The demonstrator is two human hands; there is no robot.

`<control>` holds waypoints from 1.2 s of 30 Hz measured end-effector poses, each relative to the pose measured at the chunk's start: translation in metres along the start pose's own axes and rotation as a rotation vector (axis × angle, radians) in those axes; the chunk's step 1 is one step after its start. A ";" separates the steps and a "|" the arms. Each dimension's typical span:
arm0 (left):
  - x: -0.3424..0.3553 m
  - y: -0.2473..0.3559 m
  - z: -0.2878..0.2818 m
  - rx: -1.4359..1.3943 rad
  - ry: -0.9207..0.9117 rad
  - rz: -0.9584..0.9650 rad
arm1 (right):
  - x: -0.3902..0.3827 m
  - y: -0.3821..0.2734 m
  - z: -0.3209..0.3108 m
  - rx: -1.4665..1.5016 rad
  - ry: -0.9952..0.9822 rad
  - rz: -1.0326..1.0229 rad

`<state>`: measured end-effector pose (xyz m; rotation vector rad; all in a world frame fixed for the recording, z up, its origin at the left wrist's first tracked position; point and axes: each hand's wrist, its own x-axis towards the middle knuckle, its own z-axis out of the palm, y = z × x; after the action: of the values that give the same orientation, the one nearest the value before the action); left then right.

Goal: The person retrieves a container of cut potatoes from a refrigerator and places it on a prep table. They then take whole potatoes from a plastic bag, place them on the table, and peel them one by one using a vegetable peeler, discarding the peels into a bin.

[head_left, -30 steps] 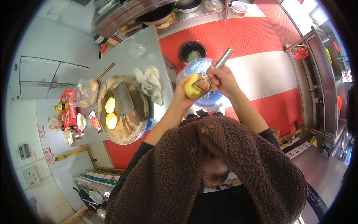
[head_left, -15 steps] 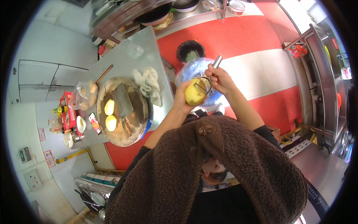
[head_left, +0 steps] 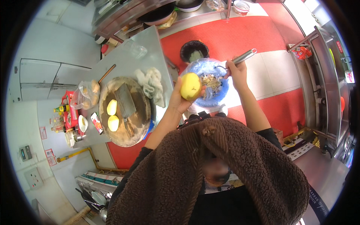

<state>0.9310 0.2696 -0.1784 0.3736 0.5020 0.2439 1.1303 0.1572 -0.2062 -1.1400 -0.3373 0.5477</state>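
Note:
My left hand is wrapped round a potato, mostly peeled and yellow, with a small brown patch near its lower side. To the right, apart from the potato, my right hand grips a peeler by its metal handle; the peeler's head is partly hidden by the fingers. Beneath both hands is a bin lined with a blue plastic bag, with peelings inside. On the left, a round wooden chopping board bears a cleaver and two peeled potato pieces.
The board stands on a metal table with a white cloth, a bag of potatoes, a phone and a small white bowl. A black bin sits beyond the blue one. Metal shelving stands at the right.
My right hand has drawn the peeler off the potato, away to the right. My left hand has shifted slightly left with the potato, which is turned, and the peelings below now show.

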 end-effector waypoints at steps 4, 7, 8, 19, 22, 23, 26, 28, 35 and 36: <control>0.016 -0.002 -0.003 0.104 0.159 0.060 | -0.023 -0.028 0.038 0.332 -0.373 0.383; 0.024 -0.006 -0.005 0.185 0.082 0.081 | -0.029 -0.035 0.052 0.288 -0.420 0.486; 0.025 -0.007 -0.006 0.191 0.096 0.055 | -0.029 -0.036 0.053 0.311 -0.414 0.484; 0.014 -0.018 0.002 0.228 0.147 0.109 | -0.009 -0.010 0.023 0.403 -0.485 0.530; 0.005 -0.005 0.004 0.174 0.213 0.107 | 0.007 0.002 0.004 0.171 -0.029 0.343; 0.003 0.000 0.004 0.152 0.212 0.119 | 0.008 0.005 -0.002 0.244 0.035 0.289; -0.001 0.014 0.002 0.024 0.110 0.099 | 0.007 0.009 -0.008 0.237 0.085 0.195; 0.001 0.016 0.002 0.035 0.067 0.068 | 0.000 0.006 -0.003 0.185 -0.006 0.235; 0.015 -0.001 0.001 0.187 0.168 0.022 | -0.028 -0.024 0.041 0.422 -0.307 0.374; 0.016 -0.003 0.000 0.185 0.186 0.004 | -0.032 -0.026 0.045 0.427 -0.381 0.417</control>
<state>0.9451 0.2719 -0.1861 0.5349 0.7091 0.2380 1.0869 0.1655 -0.1639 -0.6845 -0.2890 1.1537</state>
